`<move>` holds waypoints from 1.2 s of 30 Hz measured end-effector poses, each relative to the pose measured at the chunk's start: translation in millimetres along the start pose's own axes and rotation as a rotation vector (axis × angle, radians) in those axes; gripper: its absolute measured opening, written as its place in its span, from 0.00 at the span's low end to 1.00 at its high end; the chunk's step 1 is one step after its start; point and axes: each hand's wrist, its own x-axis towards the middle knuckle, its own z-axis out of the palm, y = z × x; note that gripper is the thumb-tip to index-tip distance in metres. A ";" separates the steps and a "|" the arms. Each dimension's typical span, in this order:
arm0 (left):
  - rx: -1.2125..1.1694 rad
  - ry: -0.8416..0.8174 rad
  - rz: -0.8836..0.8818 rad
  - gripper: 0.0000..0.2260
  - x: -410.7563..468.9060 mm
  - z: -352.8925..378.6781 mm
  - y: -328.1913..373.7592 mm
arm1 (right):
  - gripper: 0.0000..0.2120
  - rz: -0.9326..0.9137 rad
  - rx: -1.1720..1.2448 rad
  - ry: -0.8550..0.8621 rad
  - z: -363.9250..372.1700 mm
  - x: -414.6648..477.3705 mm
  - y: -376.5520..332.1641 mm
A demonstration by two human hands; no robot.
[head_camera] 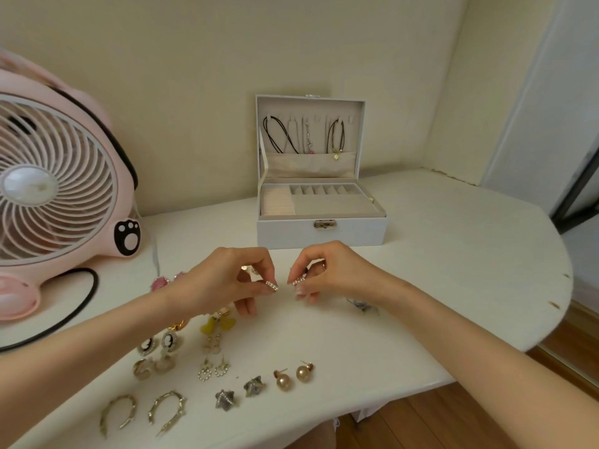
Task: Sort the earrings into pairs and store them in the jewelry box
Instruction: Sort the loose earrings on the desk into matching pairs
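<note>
My left hand (227,277) pinches a small pearl-studded hoop earring (271,285) between thumb and forefinger. My right hand (327,273) pinches its matching hoop earring (297,281), held close beside the first, just above the table. The white jewelry box (321,233) stands open behind my hands, with necklaces hanging in its lid. Sorted pairs lie in front of me: gold pearl studs (295,377), grey star studs (240,392), large gold hoops (142,413), pearl-ring drops (214,369), cameo earrings (158,343), yellow flower drops (215,325).
A pink desk fan (55,189) stands at the left, its black cable (74,309) looping over the white table (453,254). A small grey earring (364,304) lies beside my right wrist. Pink earrings (160,282) lie behind my left wrist. The table's edge curves at the right.
</note>
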 end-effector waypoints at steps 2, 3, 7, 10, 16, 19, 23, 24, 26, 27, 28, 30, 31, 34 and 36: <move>-0.107 0.027 -0.002 0.04 0.3 0.0 -1.7 | 0.04 -0.009 0.057 0.034 1.0 0.6 -1.3; -0.146 0.037 -0.007 0.04 0.5 0.2 -2.6 | 0.03 -0.017 0.091 0.052 1.2 0.9 -2.4; -0.250 0.051 -0.042 0.04 0.3 1.6 -4.1 | 0.03 -0.025 0.196 0.074 1.0 2.7 -5.5; -0.415 0.067 -0.109 0.04 -0.3 2.0 -2.4 | 0.04 0.002 0.375 0.046 2.0 5.0 -5.5; -0.576 0.130 -0.157 0.03 -0.9 -1.9 -3.1 | 0.07 0.067 0.495 -0.015 6.5 6.9 -5.6; -0.601 0.134 -0.156 0.02 -2.5 -2.4 -3.4 | 0.07 0.078 0.483 -0.003 10.0 7.6 -5.7; -0.549 0.149 -0.159 0.02 -5.5 -3.7 -5.2 | 0.06 0.048 0.497 0.005 17.1 10.6 -5.5; -0.524 0.157 -0.156 0.02 -6.2 -3.7 -5.5 | 0.03 0.032 0.509 -0.006 19.1 11.2 -5.1; -0.453 0.178 -0.130 0.02 -6.9 -3.3 -5.5 | 0.06 0.009 0.532 -0.020 22.1 12.2 -3.1; -0.399 0.191 -0.112 0.02 -7.0 -3.1 -5.3 | 0.07 0.002 0.536 -0.020 23.3 12.5 -2.1; -0.339 0.201 -0.097 0.02 -6.7 -3.0 -4.9 | 0.09 -0.006 0.534 -0.013 24.2 12.2 -1.4; -0.237 0.208 -0.080 0.02 -5.7 -3.6 -3.5 | 0.11 -0.023 0.537 0.014 26.7 11.7 0.8; -0.204 0.208 -0.074 0.03 -5.4 -4.0 -2.7 | 0.10 -0.032 0.545 0.033 28.4 11.4 1.9; -0.145 0.203 -0.059 0.03 -5.2 -5.2 -0.5 | 0.06 -0.062 0.587 0.098 33.3 11.0 4.5; -0.133 0.204 -0.062 0.03 -5.3 -7.3 -0.6 | 0.03 -0.082 0.605 0.121 35.5 9.9 4.5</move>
